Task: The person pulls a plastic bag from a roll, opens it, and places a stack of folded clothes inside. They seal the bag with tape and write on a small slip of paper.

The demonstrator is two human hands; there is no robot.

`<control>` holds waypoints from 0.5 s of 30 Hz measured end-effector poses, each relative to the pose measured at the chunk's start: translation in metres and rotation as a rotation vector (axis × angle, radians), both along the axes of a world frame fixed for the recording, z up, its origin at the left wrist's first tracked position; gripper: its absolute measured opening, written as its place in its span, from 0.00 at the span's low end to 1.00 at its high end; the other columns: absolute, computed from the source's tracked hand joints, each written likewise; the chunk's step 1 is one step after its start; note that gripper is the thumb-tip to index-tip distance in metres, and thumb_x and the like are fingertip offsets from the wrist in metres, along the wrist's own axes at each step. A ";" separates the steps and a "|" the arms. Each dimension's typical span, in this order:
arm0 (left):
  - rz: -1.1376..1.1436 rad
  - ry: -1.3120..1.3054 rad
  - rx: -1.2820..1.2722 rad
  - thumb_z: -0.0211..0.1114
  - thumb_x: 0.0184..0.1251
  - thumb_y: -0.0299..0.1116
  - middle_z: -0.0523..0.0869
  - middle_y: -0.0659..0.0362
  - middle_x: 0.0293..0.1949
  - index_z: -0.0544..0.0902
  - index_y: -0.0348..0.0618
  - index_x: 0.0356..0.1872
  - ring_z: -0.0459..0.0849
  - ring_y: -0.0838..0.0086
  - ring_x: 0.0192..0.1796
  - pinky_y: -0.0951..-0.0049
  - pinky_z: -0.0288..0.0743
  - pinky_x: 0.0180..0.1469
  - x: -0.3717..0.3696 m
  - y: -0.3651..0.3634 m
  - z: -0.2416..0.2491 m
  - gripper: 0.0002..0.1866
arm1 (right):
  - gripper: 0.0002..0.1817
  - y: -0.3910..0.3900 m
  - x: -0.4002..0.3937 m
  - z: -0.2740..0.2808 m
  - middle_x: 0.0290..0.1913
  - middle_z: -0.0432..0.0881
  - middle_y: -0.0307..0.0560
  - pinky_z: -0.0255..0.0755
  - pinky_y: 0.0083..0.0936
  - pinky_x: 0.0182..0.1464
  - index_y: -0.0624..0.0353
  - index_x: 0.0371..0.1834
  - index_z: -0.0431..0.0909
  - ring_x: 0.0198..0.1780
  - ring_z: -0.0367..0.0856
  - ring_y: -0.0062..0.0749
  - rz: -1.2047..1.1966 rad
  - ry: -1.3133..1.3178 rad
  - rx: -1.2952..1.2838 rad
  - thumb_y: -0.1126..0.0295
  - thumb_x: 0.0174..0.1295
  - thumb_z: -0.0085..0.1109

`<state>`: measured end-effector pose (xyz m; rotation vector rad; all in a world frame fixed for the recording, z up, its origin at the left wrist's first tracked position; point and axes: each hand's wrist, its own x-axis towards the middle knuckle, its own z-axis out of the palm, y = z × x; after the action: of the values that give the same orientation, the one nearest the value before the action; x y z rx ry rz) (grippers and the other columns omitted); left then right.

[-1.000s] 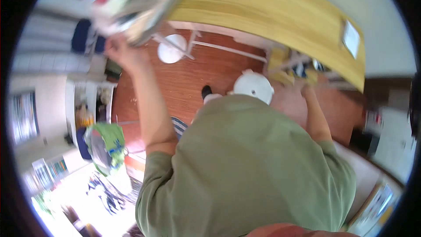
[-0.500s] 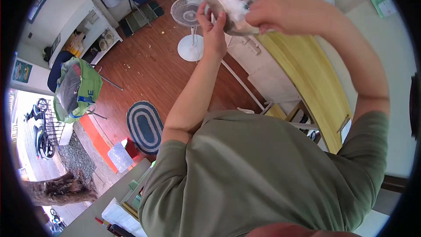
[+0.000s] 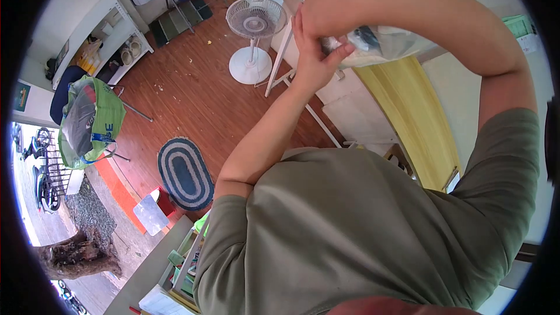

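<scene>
At the top of the head view is a clear plastic bag (image 3: 402, 44) with packed items in it, among them a dark and pale blue packet (image 3: 364, 39). My left hand (image 3: 317, 61) is at the bag's near left edge, thumb across the front and fingers up along the side, gripping it. Bent sharply at the wrist, my right hand (image 3: 324, 11) crosses over the bag's left part. Its fingers are hidden from view, so what they hold does not show. Under the bag lies a yellow wood-grain tabletop (image 3: 408, 105).
A white standing fan (image 3: 254, 26) stands on the wood floor beyond my left hand. Farther left are a chair with a green bag (image 3: 108, 111) and an oval rug (image 3: 185, 173). A white shelf (image 3: 125, 38) lines the wall. White table legs (image 3: 282, 52) stand below the bag.
My right hand has moved left and bent over the bag, its fingers now out of sight. My left hand has shifted right, closer in against the bag. The view has turned slightly.
</scene>
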<state>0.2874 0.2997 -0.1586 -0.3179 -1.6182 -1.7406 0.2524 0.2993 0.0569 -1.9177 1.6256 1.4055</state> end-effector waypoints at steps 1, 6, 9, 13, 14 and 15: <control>0.048 -0.025 -0.004 0.75 0.58 0.38 0.71 0.56 0.53 0.66 0.42 0.59 0.71 0.69 0.56 0.64 0.64 0.62 0.003 0.002 0.002 0.33 | 0.07 -0.007 0.000 0.006 0.30 0.85 0.45 0.76 0.36 0.35 0.54 0.34 0.85 0.34 0.84 0.40 -0.017 -0.011 0.053 0.71 0.52 0.64; 0.194 -0.064 -0.142 0.76 0.58 0.35 0.68 0.54 0.54 0.62 0.38 0.59 0.66 0.65 0.60 0.65 0.59 0.65 0.017 -0.003 0.026 0.35 | 0.10 -0.033 -0.007 0.022 0.34 0.86 0.48 0.77 0.39 0.38 0.55 0.39 0.86 0.37 0.85 0.42 -0.106 -0.059 0.218 0.69 0.54 0.64; 0.019 -0.015 0.151 0.77 0.56 0.36 0.68 0.54 0.54 0.56 0.36 0.62 0.63 0.64 0.62 0.63 0.55 0.68 0.009 0.005 0.019 0.42 | 0.12 -0.041 -0.009 0.024 0.37 0.86 0.50 0.77 0.41 0.39 0.55 0.42 0.86 0.40 0.85 0.43 -0.131 -0.082 0.270 0.67 0.55 0.63; 0.139 -0.129 0.090 0.81 0.49 0.43 0.56 0.45 0.63 0.47 0.32 0.69 0.56 0.52 0.68 0.57 0.49 0.73 0.013 0.008 0.014 0.58 | 0.15 -0.050 -0.012 0.021 0.40 0.87 0.53 0.78 0.43 0.41 0.56 0.46 0.86 0.43 0.86 0.44 -0.157 -0.084 0.313 0.66 0.57 0.63; 0.148 -0.147 0.118 0.81 0.49 0.44 0.54 0.44 0.65 0.45 0.32 0.70 0.55 0.52 0.68 0.57 0.49 0.73 0.015 0.010 0.016 0.59 | 0.15 -0.051 -0.017 0.016 0.40 0.87 0.53 0.78 0.43 0.41 0.56 0.46 0.86 0.43 0.85 0.45 -0.120 -0.055 0.300 0.65 0.56 0.64; 0.157 -0.167 0.144 0.81 0.48 0.45 0.53 0.44 0.66 0.43 0.31 0.71 0.55 0.53 0.69 0.58 0.49 0.73 0.017 0.012 0.017 0.61 | 0.16 -0.052 -0.021 0.010 0.40 0.87 0.53 0.78 0.44 0.41 0.56 0.46 0.86 0.43 0.85 0.46 -0.084 -0.028 0.287 0.64 0.55 0.65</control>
<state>0.3046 0.3114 -0.1417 0.0235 -1.5765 -1.7894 0.2318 0.2477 0.0674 -1.6792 1.3877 1.4796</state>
